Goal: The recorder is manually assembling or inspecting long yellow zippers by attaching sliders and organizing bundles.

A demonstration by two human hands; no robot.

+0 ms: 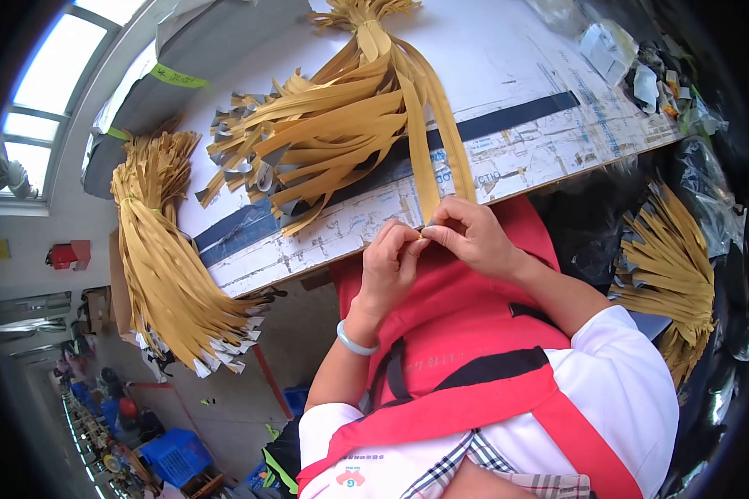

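Head view: your left hand (389, 264) and right hand (476, 239) meet just beyond the table (516, 58) edge, thumbs and forefingers pinched together, apparently on the end of a tan strip (421, 158) hanging from the tied bundle (333, 125). The current step is probably working that end; next, maintain a steady two-handed pinch. Finer fingertip detail cannot be told.

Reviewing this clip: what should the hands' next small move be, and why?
Probably ease the left hand slightly away from the right hand, which pinches the near end of a tan strip. The fingers meet there, beside the near edge of the table, and hide the detail, so a small gap would likely show that end better.
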